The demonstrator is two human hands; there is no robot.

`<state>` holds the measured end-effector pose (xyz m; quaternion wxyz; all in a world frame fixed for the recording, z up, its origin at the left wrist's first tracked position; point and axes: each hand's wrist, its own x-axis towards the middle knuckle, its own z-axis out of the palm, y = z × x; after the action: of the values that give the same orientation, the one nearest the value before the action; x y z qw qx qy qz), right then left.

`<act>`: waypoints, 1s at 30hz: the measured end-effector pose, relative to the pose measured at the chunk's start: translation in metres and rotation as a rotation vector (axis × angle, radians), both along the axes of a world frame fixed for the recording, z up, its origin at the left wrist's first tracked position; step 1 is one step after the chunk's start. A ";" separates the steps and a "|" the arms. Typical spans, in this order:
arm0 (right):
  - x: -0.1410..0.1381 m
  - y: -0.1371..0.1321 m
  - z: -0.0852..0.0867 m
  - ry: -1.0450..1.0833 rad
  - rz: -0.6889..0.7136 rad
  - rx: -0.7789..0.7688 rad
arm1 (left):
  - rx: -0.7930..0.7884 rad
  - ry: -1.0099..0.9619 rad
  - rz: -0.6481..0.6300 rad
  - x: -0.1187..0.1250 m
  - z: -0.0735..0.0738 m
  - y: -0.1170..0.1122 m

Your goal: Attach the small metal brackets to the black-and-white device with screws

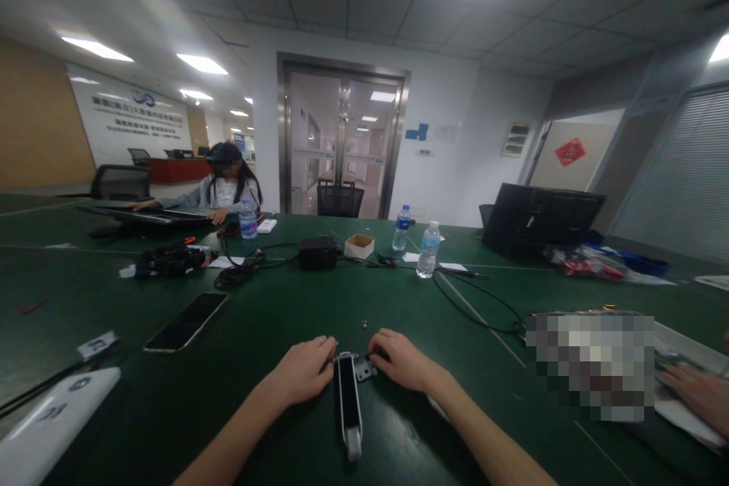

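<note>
Right now, from where I stand, both of the worker's hands are resting low in the middle of the frame, on the dark green counter [273,440]. Between them lies a slim device [349,395], dark-faced with a pale rim, its light-coloured end pointing to the bottom edge. A small metal plate [365,369] with holes sits just beside its upper right side. The left hand [304,368] curls in at the device's upper left; I can't tell whether its grip is closed on anything. The right hand [402,361] bends its fingers down at the metal plate's right side, and whether that grip pinches the plate I can't say either. Just above the hands, near the centre, are some tiny metal bits [364,325].

A phone [187,323] lies left of centre, and a white case [60,425] fills the lower left corner. Farther up the middle stand an open little box [359,247] and a black adapter [318,253], with two water bottles to their right. Someone sits in the upper left; another person's hand [698,391] reaches in at the right edge.
</note>
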<state>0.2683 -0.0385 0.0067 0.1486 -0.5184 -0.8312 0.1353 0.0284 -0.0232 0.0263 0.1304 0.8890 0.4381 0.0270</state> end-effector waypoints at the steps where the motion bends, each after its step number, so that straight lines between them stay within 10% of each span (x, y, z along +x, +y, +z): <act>1: 0.000 0.001 -0.001 0.002 0.000 -0.001 | -0.002 0.000 -0.001 0.000 0.000 0.000; 30: 0.002 0.003 -0.002 -0.040 -0.031 0.022 | 0.016 -0.045 -0.036 -0.002 -0.004 0.003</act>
<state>0.2705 -0.0352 0.0046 0.1395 -0.5323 -0.8273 0.1132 0.0266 -0.0201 0.0226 0.1338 0.8969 0.4189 0.0480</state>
